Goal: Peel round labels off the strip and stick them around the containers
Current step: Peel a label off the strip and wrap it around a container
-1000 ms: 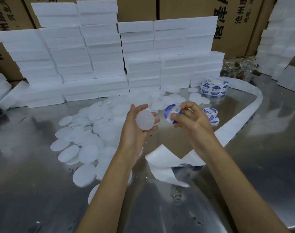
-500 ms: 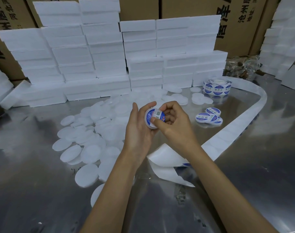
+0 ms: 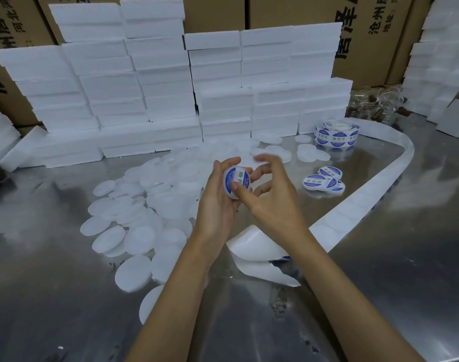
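Observation:
My left hand (image 3: 218, 202) grips a round white container (image 3: 236, 182) that carries a blue and white round label on its face. My right hand (image 3: 270, 197) is beside it, its thumb pressing on the label while the other fingers spread loosely above, blurred. A roll of blue labels (image 3: 336, 133) stands at the back right. Its white backing strip (image 3: 374, 189) loops around the right and ends in a torn curl under my right wrist. Three labelled containers (image 3: 325, 180) lie to the right of my hands.
Several unlabelled white round containers (image 3: 134, 218) are spread over the shiny metal table (image 3: 406, 257) on the left. Stacks of white foam boxes (image 3: 170, 82) line the back, with cardboard cartons behind them. More white boxes stand at the far right.
My right hand brought the peeled label onto the container in my left hand. Now the thumb presses it down and the right fingers have opened away from the container.

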A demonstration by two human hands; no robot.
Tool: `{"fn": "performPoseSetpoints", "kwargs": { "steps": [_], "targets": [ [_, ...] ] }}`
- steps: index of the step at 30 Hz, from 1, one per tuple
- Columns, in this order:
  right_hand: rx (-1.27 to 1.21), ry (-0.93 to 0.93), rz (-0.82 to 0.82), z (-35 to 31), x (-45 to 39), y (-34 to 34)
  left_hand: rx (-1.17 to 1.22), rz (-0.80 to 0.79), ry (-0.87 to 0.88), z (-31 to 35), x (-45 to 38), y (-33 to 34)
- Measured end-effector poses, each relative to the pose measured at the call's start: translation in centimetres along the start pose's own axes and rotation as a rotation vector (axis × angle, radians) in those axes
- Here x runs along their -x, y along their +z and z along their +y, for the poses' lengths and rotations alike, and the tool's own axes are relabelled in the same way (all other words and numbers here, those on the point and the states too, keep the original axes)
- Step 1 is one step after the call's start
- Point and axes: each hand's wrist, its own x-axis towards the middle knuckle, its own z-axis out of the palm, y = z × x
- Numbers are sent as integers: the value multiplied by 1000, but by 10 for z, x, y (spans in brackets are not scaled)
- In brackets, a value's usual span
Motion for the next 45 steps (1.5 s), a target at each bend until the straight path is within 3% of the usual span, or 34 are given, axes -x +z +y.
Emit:
{"fn": "performPoseSetpoints", "kwargs": {
  "steps": [3,6,10,15,21,29,36,40,45],
  "targets": [
    [79,67,15,3,-1,-4,135,19,-31,1,0,-3],
    [266,-46,-10,5,3,-2,289,1,-87,2,3,-1],
    [324,-129,-37,8,3,0,406,-26,-131,4,4,-2],
    [412,-143,2,16,2,-3,396,-10,-156,2,4,1],
    [617,-33,112,9,8,4,314,-61,-185,-3,9,8],
    [524,27,191,8,1,-1,278,-84,-160,-4,10,13],
    [566,50,157,9,6,1,67,-125,-86,-5,11,16],
    [412,36,132,12,3,-2,45,-122,-56,-6,8,13],
    [188,84,85,13,-2,-1,-464,-47,143,-12,4,4]
  ]
}}
